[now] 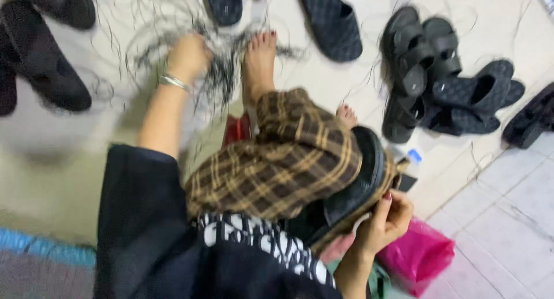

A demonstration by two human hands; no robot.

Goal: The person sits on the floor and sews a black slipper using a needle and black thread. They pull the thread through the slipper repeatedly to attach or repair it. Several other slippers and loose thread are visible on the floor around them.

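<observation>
My left hand (187,56), with a silver bangle at the wrist, is closed in a tangle of thin black threads (222,74) lying on the pale floor beside my bare foot (259,62). My right hand (385,218) grips the edge of a black sandal (360,180) that rests against my bent knee in brown plaid trousers (283,154). The view is motion-blurred, so the fingers of the left hand are unclear.
Black sandals lie around: a pile at the right (444,79), two at the top (329,22), more at the left (46,62). A pink plastic bag (418,255) sits under my right hand, a red object (236,129) by my leg. Tiled floor begins at right.
</observation>
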